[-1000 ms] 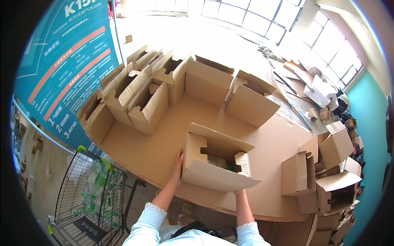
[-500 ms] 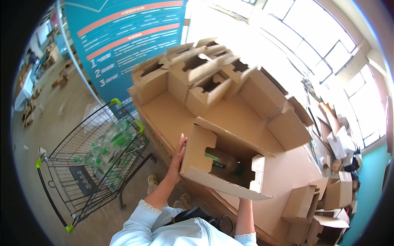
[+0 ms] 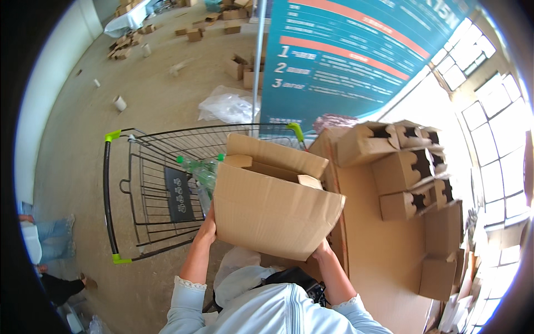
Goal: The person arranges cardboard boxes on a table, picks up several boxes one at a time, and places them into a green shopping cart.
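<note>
Between my two hands hangs an open-topped cardboard box (image 3: 272,211), its flaps up and its broad side tilted toward me. My left hand (image 3: 208,225) grips its lower left side, and my right hand (image 3: 321,249) holds the lower right corner; fingers of both are partly hidden under the cardboard. What lies inside cannot be seen from this angle. Just beyond the box stands a black wire shopping cart (image 3: 108,195) with lime-green corners. Clear plastic bottles with green caps (image 3: 204,171) lie in it, partly covered by the box.
On my right is a cardboard-covered table (image 3: 372,239) carrying several open boxes (image 3: 397,172). A teal banner (image 3: 334,67) rises behind the cart, near a clear plastic bag (image 3: 227,104). Another person's legs (image 3: 55,239) show at the far left. More boxes (image 3: 239,67) sit on the floor.
I have turned left, carrying the box from above the table to the cart's near side. The box has tipped, so the bottle seen inside it earlier is now hidden.
</note>
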The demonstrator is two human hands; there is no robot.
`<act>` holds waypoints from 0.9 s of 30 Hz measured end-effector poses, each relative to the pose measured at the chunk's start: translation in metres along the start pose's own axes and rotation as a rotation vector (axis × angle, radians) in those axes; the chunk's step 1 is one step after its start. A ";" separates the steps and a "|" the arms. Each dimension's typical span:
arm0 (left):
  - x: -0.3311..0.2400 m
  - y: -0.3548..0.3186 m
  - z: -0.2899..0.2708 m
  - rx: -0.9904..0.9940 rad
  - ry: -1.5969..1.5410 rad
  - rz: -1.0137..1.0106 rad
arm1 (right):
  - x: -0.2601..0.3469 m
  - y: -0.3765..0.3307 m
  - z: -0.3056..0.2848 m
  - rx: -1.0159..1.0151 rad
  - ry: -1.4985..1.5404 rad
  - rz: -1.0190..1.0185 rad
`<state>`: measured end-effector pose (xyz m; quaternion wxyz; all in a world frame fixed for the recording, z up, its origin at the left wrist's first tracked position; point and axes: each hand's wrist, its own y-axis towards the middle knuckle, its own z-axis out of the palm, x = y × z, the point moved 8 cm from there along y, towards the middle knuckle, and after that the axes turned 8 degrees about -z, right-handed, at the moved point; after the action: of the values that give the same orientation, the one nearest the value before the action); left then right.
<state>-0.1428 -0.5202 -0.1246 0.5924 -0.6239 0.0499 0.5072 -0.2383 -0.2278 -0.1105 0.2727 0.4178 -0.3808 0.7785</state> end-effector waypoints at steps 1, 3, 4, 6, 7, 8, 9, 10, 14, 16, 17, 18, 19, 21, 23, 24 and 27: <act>0.002 0.009 -0.021 -0.066 -0.018 -0.009 | 0.006 0.019 0.018 0.018 -0.018 0.091; -0.012 0.009 -0.036 -0.072 -0.019 -0.020 | 0.005 0.047 0.050 0.043 -0.052 0.272; -0.018 0.010 -0.041 -0.072 -0.022 -0.022 | -0.002 0.062 0.055 0.069 -0.132 0.306; -0.015 0.018 -0.055 -0.099 -0.102 -0.124 | -0.003 0.078 0.066 0.151 -0.193 0.350; -0.011 0.022 -0.060 -0.109 -0.140 -0.176 | -0.002 0.084 0.071 0.188 -0.221 0.372; -0.008 0.026 -0.067 -0.110 -0.113 -0.201 | -0.005 0.086 0.082 0.420 -0.068 0.512; -0.003 0.031 -0.075 -0.109 -0.085 -0.227 | -0.002 0.090 0.086 0.458 -0.093 0.493; -0.002 0.037 -0.081 -0.109 -0.058 -0.249 | 0.014 0.092 0.099 0.498 -0.120 0.473; -0.025 0.042 -0.082 0.040 0.109 -0.355 | 0.026 0.108 0.106 0.673 -0.176 0.522; -0.030 0.051 -0.082 0.158 0.148 -0.408 | 0.025 0.113 0.111 0.713 -0.162 0.587; -0.033 0.054 -0.083 0.159 0.195 -0.445 | 0.020 0.118 0.109 0.647 -0.134 0.643; -0.037 0.055 -0.083 0.161 0.242 -0.481 | 0.014 0.123 0.107 0.581 -0.105 0.699; -0.039 0.054 -0.086 0.160 0.291 -0.523 | 0.006 0.126 0.106 0.514 -0.072 0.757; -0.033 0.059 -0.093 0.191 0.343 -0.607 | -0.006 0.130 0.106 0.456 -0.013 0.813; -0.039 0.059 -0.095 0.193 0.380 -0.632 | -0.012 0.130 0.111 0.429 0.017 0.863; -0.049 0.059 -0.098 0.177 0.393 -0.610 | -0.011 0.133 0.116 0.435 0.016 0.883; -0.076 0.051 -0.106 0.174 0.516 -0.657 | 0.010 0.135 0.141 0.481 0.084 0.892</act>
<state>-0.1525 -0.6598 -0.1297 0.7410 -0.6609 0.0374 0.1126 -0.2808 -0.4183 -0.1001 -0.1749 0.2337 -0.3206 0.9011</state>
